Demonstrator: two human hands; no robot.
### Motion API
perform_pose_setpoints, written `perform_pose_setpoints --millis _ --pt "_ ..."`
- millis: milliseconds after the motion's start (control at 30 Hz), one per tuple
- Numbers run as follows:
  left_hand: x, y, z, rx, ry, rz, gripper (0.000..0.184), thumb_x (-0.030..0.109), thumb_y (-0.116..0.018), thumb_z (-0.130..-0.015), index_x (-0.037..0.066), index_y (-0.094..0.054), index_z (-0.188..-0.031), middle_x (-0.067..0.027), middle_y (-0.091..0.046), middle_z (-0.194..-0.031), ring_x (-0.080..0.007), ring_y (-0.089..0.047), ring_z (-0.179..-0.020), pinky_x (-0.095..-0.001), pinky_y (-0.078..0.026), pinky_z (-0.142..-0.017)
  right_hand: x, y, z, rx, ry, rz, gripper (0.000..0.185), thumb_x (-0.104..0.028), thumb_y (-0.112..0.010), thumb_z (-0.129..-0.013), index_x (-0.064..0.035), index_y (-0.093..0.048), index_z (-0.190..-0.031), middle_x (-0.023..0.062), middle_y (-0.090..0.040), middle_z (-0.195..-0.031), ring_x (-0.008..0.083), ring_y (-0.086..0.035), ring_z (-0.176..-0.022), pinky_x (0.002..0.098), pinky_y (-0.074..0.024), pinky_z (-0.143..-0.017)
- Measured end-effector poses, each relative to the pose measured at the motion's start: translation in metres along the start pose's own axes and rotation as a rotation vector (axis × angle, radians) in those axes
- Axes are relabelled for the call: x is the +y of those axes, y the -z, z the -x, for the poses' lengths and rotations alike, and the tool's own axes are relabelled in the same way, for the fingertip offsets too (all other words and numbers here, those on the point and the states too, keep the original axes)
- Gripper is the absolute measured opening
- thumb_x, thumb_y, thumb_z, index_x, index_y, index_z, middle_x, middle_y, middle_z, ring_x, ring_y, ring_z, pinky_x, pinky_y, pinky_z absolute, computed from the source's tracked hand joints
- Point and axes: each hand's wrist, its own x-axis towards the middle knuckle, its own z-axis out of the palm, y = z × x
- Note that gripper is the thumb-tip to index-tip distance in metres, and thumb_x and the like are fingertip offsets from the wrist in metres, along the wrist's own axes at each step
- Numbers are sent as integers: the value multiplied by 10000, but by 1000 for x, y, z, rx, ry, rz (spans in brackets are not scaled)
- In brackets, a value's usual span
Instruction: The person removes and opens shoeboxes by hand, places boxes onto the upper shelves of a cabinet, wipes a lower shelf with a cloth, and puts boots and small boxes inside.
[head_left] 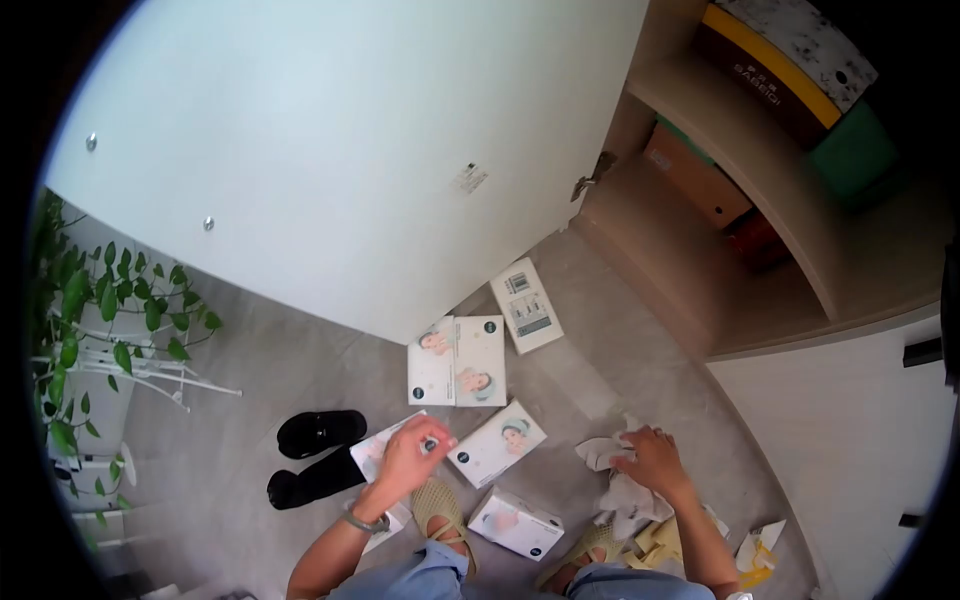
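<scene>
My left hand (405, 457) is above a white printed box (372, 452), fingers curled in a pinch; whatever they hold, if anything, cannot be made out. To the right, my right hand (655, 466) reaches down with bent fingers onto a crumpled white sheet (630, 503), thumb and fingers gripping its upper part. Between my hands lies a white box (498, 443) with a face printed on it. Nearer my feet is another such box (516, 523).
More white boxes (457, 361) and one with a barcode (527, 306) lie by the open cabinet door (330, 150). Black shoes (321, 434) are at left, near a plant (120, 300). Yellowish paper (660, 545) lies at right. Cabinet shelves (740, 130) hold shoeboxes.
</scene>
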Motion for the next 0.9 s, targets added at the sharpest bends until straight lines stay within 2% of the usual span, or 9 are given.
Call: perform_pose_setpoints --millis 100,167,233,300,400,533,600,733,900 --pt "-11 17 5 43 85 -39 75 99 -725 -825 35 -687 -835 -118 -666 -964 -290 -639 -884 -370 -503 -782 -16 0 -25 76 123 -203 376 -323 -656 -859 -100 -650 -1163 141 -639 -1083 343 -610 -1020 432 -465 -903" --pt "-33 35 9 304 -47 -438 196 95 -740 -791 32 -664 -960 -156 -620 -1093 -339 -573 -1039 -420 -457 -895 -27 -3 -33 66 187 -189 379 -318 -655 -862 -98 -641 -1170 140 -639 -1074 342 -612 -1012 432 -467 -900" --pt "-33 55 19 651 121 -688 442 113 -773 -748 11 -576 -1130 -187 -537 -1209 -379 -467 -1167 -456 -369 -1002 -33 -9 -35 62 235 -171 382 -314 -653 -864 -96 -633 -1178 139 -639 -1065 342 -614 -1004 432 -469 -897" --pt "-49 80 31 722 232 -775 656 183 -823 -704 -10 -479 -1228 -188 -495 -1246 -378 -423 -1200 -456 -331 -1028 -37 -18 -34 -47 223 -179 375 -314 -640 -872 -99 -632 -1179 143 -641 -1083 344 -619 -1011 439 -468 -905" --pt "-96 90 52 514 486 -811 741 283 -861 -649 -15 -497 -1222 -166 -523 -1175 -356 -463 -1150 -460 -317 -1020 -34 -36 -27 -82 235 -163 376 -320 -624 -881 -95 -628 -1183 150 -639 -1100 344 -626 -1018 450 -472 -905" --pt "-111 94 56 488 281 -926 478 209 -767 -773 27 -594 -1179 -154 -580 -1162 -366 -536 -1116 -459 -394 -963 -33 -48 -18 -87 257 -150 380 -323 -616 -883 -91 -626 -1183 158 -638 -1103 346 -633 -1011 461 -478 -894" --pt "-117 103 49 527 349 -659 293 136 -704 -826 24 -645 -1091 -180 -621 -1065 -397 -596 -979 -441 -472 -856 -38 -42 -14 -163 231 -122 389 -315 -609 -887 -104 -627 -1214 159 -641 -1128 357 -624 -1035 443 -481 -925" --pt "-101 138 51 603 298 -798 205 75 -654 -862 -2 -663 -1052 -193 -637 -1022 -415 -632 -907 -436 -507 -748 -40 -34 -13 -218 262 -122 401 -328 -608 -888 -104 -624 -1221 156 -642 -1125 356 -620 -1040 443 -479 -926" --pt "-1 172 65 602 -56 -637 187 27 -674 -834 -5 -671 -1019 -174 -649 -973 -373 -632 -846 -388 -504 -735 -38 -21 -6 -144 285 -290 400 -293 -631 -880 -83 -619 -1220 173 -636 -1138 350 -603 -1083 441 -470 -931"
